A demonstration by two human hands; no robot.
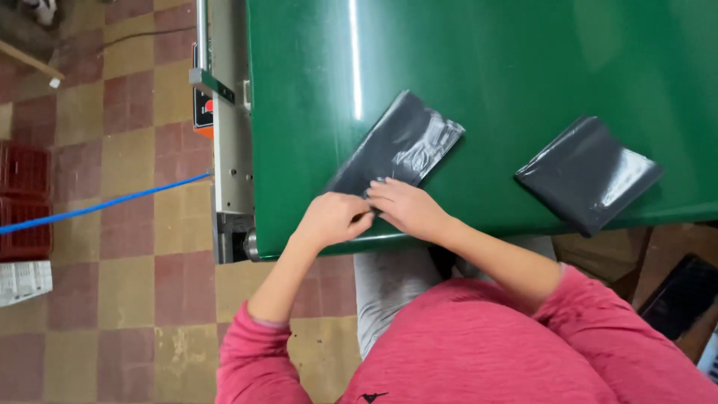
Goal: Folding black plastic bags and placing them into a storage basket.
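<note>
A flat black plastic bag (404,142) lies at an angle on the green table surface (508,60), close to its near edge. My left hand (333,218) and my right hand (407,208) meet at the bag's near end, and the fingers of both pinch its edge there. The hands touch each other. A second folded black plastic bag (587,172) rests further right on the green surface, with one corner hanging over the near edge, apart from both hands. My sleeves are pinkish red.
A metal frame with an orange and black part (224,127) runs along the table's left side. A blue cable (97,203) crosses the checkered tile floor. Red crates (22,198) stand at far left. Cardboard (598,247) and a dark flat object (684,295) sit low right.
</note>
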